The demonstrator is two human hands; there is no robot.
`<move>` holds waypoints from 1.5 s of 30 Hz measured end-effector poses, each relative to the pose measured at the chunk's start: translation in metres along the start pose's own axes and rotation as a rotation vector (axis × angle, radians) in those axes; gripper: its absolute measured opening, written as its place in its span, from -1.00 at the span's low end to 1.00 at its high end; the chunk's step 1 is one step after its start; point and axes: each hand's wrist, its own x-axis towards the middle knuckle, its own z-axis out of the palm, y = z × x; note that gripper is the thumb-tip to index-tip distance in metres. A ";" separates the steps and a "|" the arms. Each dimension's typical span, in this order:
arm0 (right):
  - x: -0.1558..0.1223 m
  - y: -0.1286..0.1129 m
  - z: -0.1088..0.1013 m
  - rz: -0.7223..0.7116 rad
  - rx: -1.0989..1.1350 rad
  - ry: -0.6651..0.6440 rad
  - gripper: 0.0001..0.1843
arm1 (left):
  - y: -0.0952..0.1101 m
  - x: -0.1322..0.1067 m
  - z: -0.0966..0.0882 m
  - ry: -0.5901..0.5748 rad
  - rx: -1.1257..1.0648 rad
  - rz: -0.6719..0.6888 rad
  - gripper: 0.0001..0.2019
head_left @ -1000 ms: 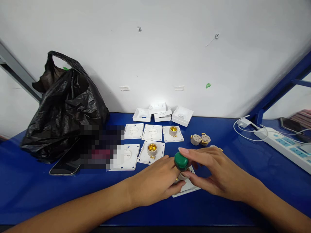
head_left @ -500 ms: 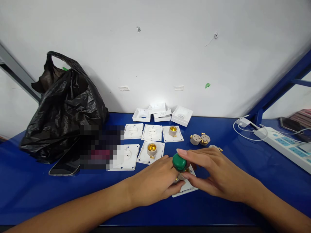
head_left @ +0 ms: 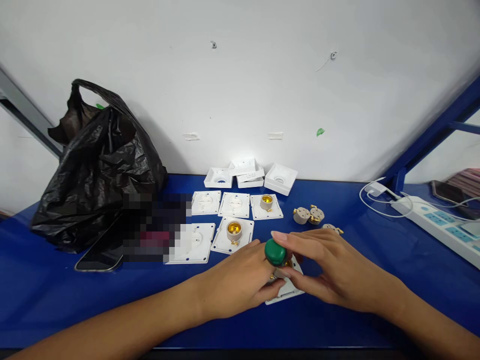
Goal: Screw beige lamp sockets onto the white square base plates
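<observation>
In my right hand (head_left: 332, 265) is a green-handled screwdriver (head_left: 276, 252), held upright between thumb and fingers; the handle hides its shaft and tip. It stands over a lamp socket (head_left: 279, 273) with a brass-coloured inside. That socket rests on a square white base plate (head_left: 287, 291). My left hand (head_left: 240, 280) is closed around the socket's left side, thumb at the front, with its other fingers partly hidden. Just beyond the left hand, another white plate (head_left: 221, 244) carries a lamp socket (head_left: 234, 231). A third lamp socket (head_left: 266, 202) sits on a plate farther back.
Bare white plates (head_left: 202, 250) lie at left, white square covers (head_left: 281, 178) against the wall. Loose sockets (head_left: 301, 216) are behind my right hand. A black plastic bag (head_left: 101, 165) and a phone (head_left: 99, 255) lie left, beside a pixelated patch; a power strip (head_left: 442, 225) is at right.
The green screwdriver handle has shifted very slightly to the left and down. Both hands otherwise keep their places and grips.
</observation>
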 end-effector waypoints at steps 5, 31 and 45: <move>0.002 -0.001 -0.001 -0.007 -0.009 -0.006 -0.48 | 0.001 0.001 0.000 0.021 -0.019 0.016 -0.78; 0.004 -0.007 0.008 -0.102 0.139 -0.062 -0.69 | -0.014 -0.012 0.010 -0.125 0.087 0.040 -0.75; 0.003 -0.009 0.018 -0.137 0.144 -0.092 -0.82 | -0.008 -0.015 0.005 -0.141 0.078 0.017 -0.55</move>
